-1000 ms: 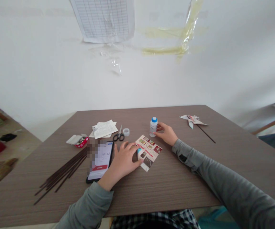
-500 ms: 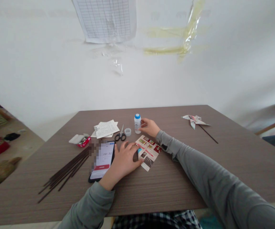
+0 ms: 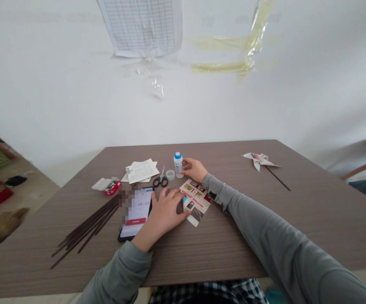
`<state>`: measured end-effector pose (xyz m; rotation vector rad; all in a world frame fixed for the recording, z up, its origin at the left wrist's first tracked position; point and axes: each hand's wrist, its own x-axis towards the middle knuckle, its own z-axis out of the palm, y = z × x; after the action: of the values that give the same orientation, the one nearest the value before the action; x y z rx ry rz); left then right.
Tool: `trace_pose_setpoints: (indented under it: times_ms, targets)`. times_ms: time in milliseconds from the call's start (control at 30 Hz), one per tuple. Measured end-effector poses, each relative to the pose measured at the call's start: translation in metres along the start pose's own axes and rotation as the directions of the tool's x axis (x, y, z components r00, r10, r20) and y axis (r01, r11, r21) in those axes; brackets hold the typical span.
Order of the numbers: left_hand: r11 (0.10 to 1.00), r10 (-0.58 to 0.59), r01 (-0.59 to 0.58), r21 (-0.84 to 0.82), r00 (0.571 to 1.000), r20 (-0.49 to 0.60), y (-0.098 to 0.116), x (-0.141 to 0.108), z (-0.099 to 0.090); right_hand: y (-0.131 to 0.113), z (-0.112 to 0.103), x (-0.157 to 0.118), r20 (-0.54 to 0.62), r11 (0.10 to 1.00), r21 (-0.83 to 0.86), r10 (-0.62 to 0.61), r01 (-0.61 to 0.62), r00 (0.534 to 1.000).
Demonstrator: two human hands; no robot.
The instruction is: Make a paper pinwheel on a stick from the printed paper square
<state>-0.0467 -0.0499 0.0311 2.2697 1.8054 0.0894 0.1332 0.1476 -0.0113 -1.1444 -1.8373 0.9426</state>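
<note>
Your left hand (image 3: 165, 215): curved over a small blue-capped stick (image 3: 185, 203), grip unclear | stick: on the printed leaflet (image 3: 199, 198) | your right hand (image 3: 195, 169): open, fingers touching the white bottle (image 3: 178, 164), just beyond the leaflet | tip: keep your touch light so the bottle stays upright

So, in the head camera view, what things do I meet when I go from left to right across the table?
Bundle of dark sticks → small red box → smartphone → scissors → white bottle with blue cap → printed leaflet → paper pinwheel
</note>
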Motion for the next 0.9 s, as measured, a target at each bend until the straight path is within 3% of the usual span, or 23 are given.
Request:
trace_pose_setpoints:
  times_ms: [333,600,900]
  targets:
    - [1.000,-0.006,0.006,0.022,1.000,-0.010,-0.002,0.000,0.001,0.000,-0.014,-0.013,-0.016,0.999,-0.038,-0.015,0.015,1.000]
    - [1.000,0.007,-0.007,0.006,0.999,-0.044,0.002,-0.005,0.002,0.008,-0.052,-0.067,-0.021,0.990,-0.090,-0.109,0.106,0.994]
    - [1.000,-0.002,0.001,-0.021,0.998,-0.058,0.005,-0.004,0.006,0.014,-0.071,-0.132,0.285,0.834,-0.393,-0.289,0.387,0.914]
